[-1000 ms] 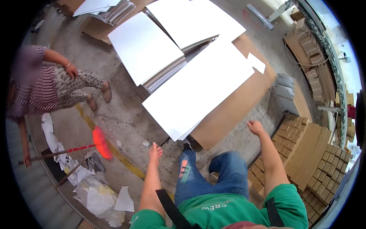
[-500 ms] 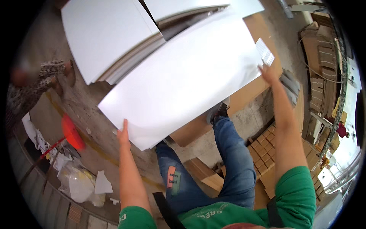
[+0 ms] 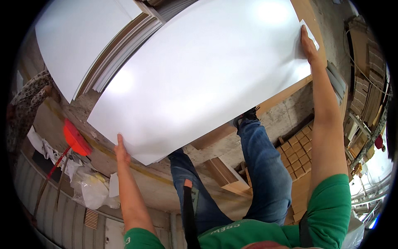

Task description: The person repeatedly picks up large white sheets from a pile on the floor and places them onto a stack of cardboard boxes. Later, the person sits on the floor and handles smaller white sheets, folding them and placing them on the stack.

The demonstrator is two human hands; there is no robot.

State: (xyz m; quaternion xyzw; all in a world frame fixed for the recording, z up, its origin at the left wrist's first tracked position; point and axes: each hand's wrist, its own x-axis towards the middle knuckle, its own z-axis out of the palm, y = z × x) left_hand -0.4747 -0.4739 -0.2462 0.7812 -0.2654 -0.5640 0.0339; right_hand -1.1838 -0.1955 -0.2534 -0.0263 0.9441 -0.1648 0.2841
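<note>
A large glossy white sheet (image 3: 195, 79) stretches between my two hands, over a stack on brown cardboard. My left hand (image 3: 121, 153) grips its near left edge, thumb at the rim and fingers hidden beneath. At the opposite end, my right hand (image 3: 309, 45) is closed on the right edge, beside a small white label or paper (image 3: 311, 35). More than one layer seems to show at the sheet's near left corner. Brown cardboard (image 3: 286, 92) sticks out under the right side.
Another stack topped with a white panel (image 3: 87, 37) stands at the far left, a person's patterned clothing (image 3: 31, 93) beyond it. A red broom or dustpan (image 3: 75, 137) and plastic bags (image 3: 93, 191) lie left. Small cardboard boxes (image 3: 296, 155) and stacked flat cardboard (image 3: 369, 79) are at right.
The white sheet looks closer and fills more of the view. My right hand has shifted up and right along its edge; my left hand has moved slightly left. Both keep hold.
</note>
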